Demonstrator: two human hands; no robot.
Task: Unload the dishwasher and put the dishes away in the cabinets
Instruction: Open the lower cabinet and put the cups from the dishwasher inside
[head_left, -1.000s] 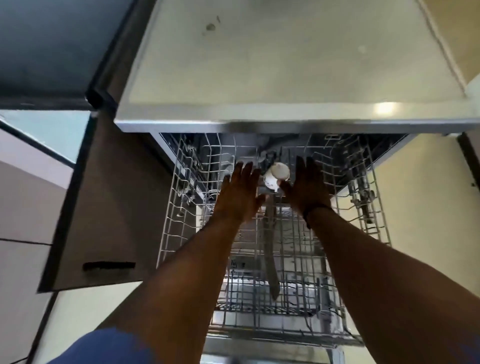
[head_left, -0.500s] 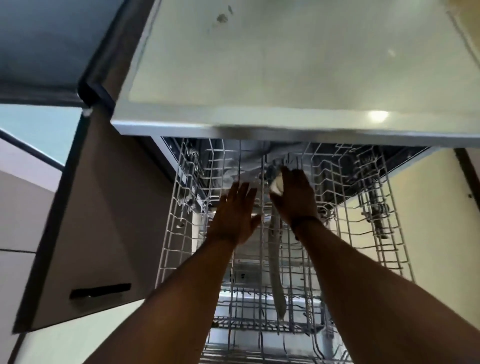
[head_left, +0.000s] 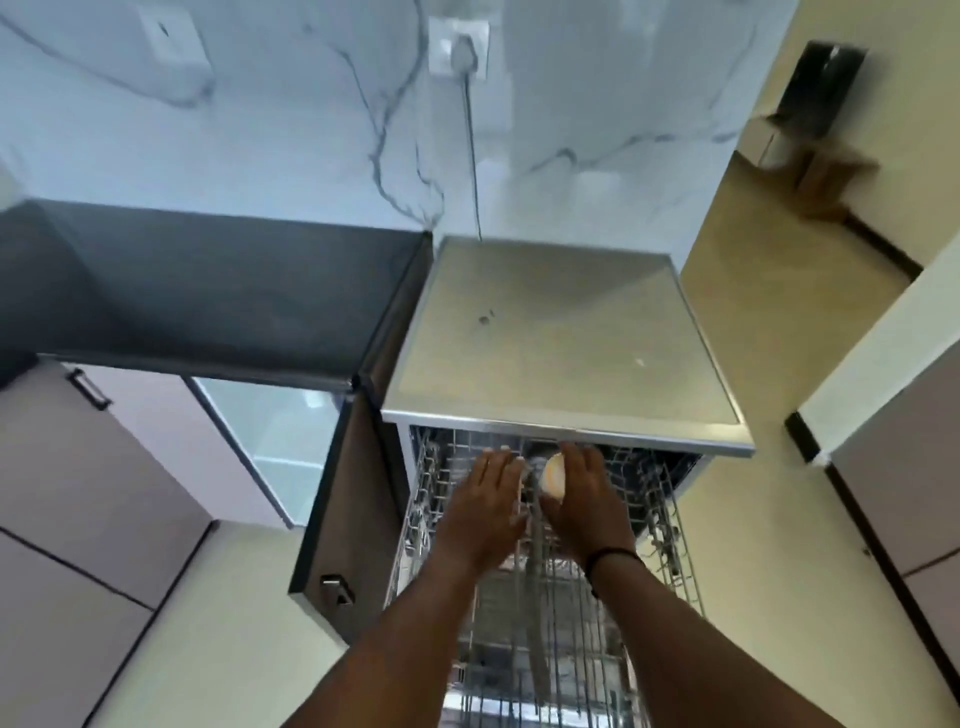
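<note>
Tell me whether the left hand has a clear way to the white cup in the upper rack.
Probably yes. The left hand lies open over the upper rack right beside the white cup, nothing between them; the right hand is already around the cup.

No text, label, brand or number can be read anywhere.

The pulled-out wire rack (head_left: 660, 525) carries one pale, blurred item, perhaps a cup (head_left: 553, 474).
</note>
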